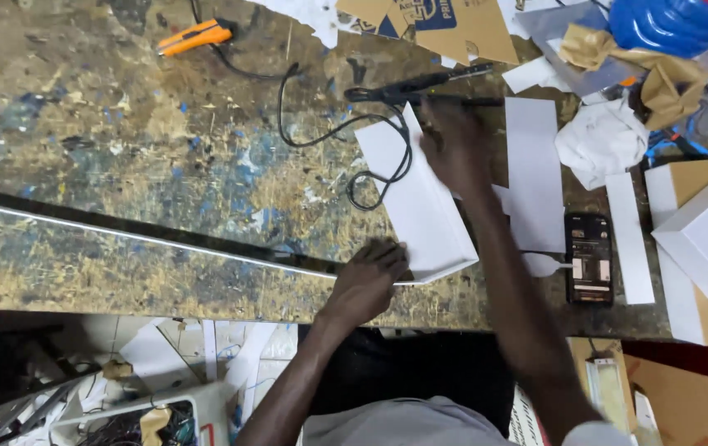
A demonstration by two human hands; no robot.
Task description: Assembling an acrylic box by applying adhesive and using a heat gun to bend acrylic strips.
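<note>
L hand (368, 277) lies flat, fingers spread, pressing the near corner of a smooth white foam-board piece (420, 198) w/ folded edge, on the paint-stained workbench (106, 157); R hand (453, 144) rests at its far end, grip unclear (blurred), black tool (420, 87) just beyond, long metal ruler (147, 235) left of L hand.

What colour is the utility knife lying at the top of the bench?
Orange, seen in the head view: utility knife.
</note>
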